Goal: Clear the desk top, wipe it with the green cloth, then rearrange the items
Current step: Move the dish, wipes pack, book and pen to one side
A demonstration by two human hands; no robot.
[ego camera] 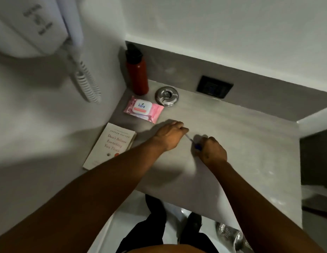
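Both my hands meet over the middle of the grey desk top [241,143]. My left hand [170,136] pinches the thin end of a pen [192,142]. Closed around the pen's blue end is my right hand [212,150]. At the desk's left edge lies a white book [108,145]. Behind it a pink wet-wipes pack [143,109] lies flat, and a red bottle with a black cap [137,72] stands in the back left corner. No green cloth is in view.
A round metal cable grommet [166,96] is set in the desk beside the bottle. A dark socket plate [214,86] sits in the back ledge. A wall phone with a coiled cord [86,79] hangs at the left. A metal mesh bin [232,236] stands on the floor.
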